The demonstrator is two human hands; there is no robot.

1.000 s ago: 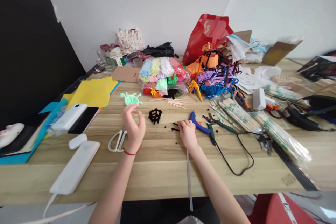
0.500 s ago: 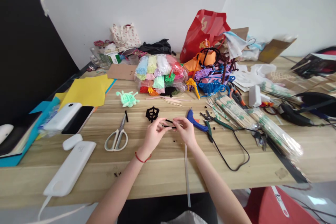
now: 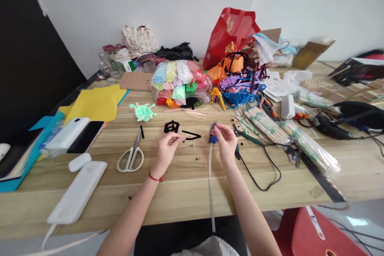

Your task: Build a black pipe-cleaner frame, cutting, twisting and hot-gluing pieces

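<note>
Currently, the left hand (image 3: 168, 146) is pinching one end of a bent black strip (image 3: 194, 138), its fingers nearly closed together. The strip is forming a narrow V to the right of those fingers, its bend pointing toward the right hand (image 3: 227, 141). The right hand is curling its partly bent fingers at a blue glue gun (image 3: 213, 139) and covering much of it; whether they are gripping it, I cannot tell. A clear glue stick (image 3: 211, 188) is running from the gun past the near edge of the surface (image 3: 180, 196). Just beyond the left hand, a black web-shaped piece (image 3: 171, 127) is lying, with a mint-green piece (image 3: 143, 113) sitting farther left. White-handled scissors (image 3: 135, 147) are resting left of that hand, a short black piece (image 3: 142, 132) lying just beside their tip. Green-handled cutters (image 3: 253, 140) are lying right of the right hand.
</note>
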